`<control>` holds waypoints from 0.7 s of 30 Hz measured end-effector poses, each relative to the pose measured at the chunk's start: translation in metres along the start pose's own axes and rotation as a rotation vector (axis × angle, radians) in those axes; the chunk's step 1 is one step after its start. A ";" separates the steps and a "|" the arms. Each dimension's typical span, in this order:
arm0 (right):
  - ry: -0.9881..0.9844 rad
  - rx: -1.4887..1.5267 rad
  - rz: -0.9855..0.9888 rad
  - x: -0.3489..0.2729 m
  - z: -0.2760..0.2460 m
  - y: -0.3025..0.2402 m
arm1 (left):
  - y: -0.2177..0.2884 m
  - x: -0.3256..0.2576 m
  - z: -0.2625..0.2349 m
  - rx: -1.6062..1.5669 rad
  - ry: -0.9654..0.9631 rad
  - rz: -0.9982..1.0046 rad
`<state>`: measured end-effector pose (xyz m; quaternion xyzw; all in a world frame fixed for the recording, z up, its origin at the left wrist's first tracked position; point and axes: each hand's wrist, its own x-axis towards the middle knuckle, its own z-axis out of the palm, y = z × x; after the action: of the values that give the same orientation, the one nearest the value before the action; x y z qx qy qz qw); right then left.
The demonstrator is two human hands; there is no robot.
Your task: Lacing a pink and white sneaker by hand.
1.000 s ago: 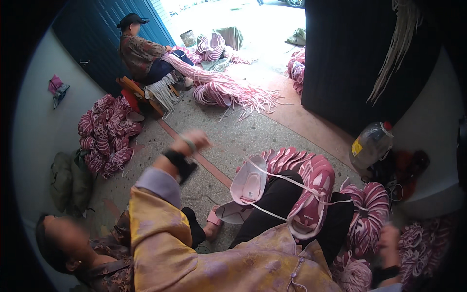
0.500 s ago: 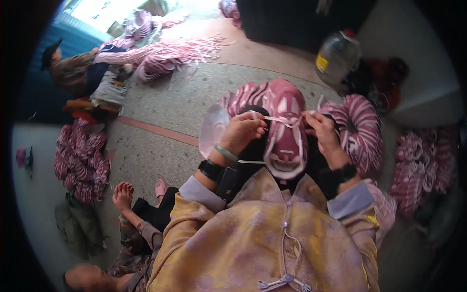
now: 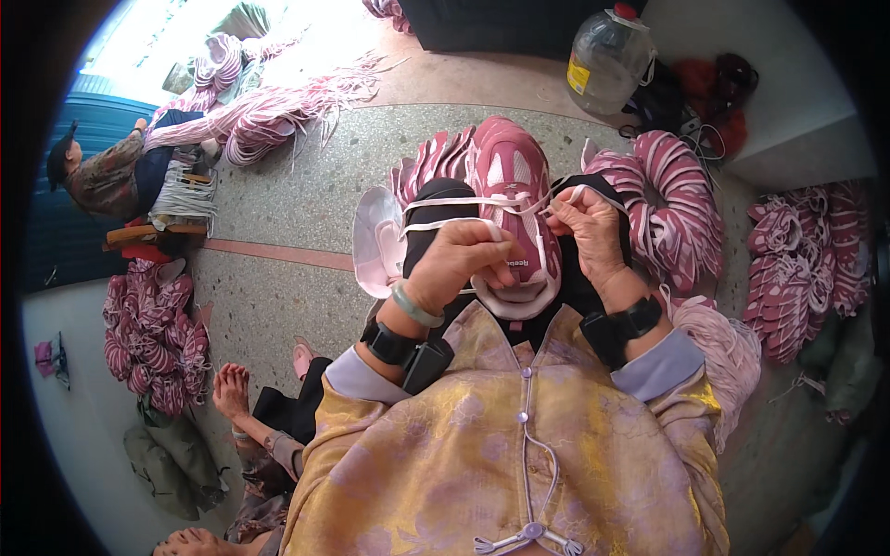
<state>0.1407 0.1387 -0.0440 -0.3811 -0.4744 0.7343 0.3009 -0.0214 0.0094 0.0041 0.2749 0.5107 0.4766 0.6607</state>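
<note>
A dark pink and white shoe upper lies over my lap between my black-clad knees, toe pointing away. A pale shoelace crosses its front and loops out to the left over my knee. My left hand is closed with fingers curled over the upper's opening, the lace running to its fingertips. At the upper's right side, my right hand pinches the lace between thumb and fingers. The exact grip of my left fingertips is partly hidden.
Coiled bundles of pink uppers lie at right, far right and left. Pale laces hang at my right side. A big clear bottle stands ahead. One person sits far left; another person's hand is nearby.
My left hand has come down and nearer to the upper's opening, and the lace now loops loosely leftward. My right hand still pinches the lace. The whole view has shifted slightly.
</note>
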 end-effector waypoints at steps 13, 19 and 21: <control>0.074 -0.070 -0.249 0.011 0.009 0.010 | 0.008 0.037 0.009 0.112 0.160 0.119; 0.073 -0.211 -0.310 0.012 0.012 0.010 | 0.003 0.034 0.012 0.040 0.228 0.141; 0.074 -0.261 -0.337 0.011 0.014 0.008 | -0.002 0.032 0.010 0.002 0.271 0.179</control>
<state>0.1222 0.1384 -0.0509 -0.3588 -0.6110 0.5915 0.3849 -0.0108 0.0388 -0.0077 0.2531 0.5690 0.5656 0.5406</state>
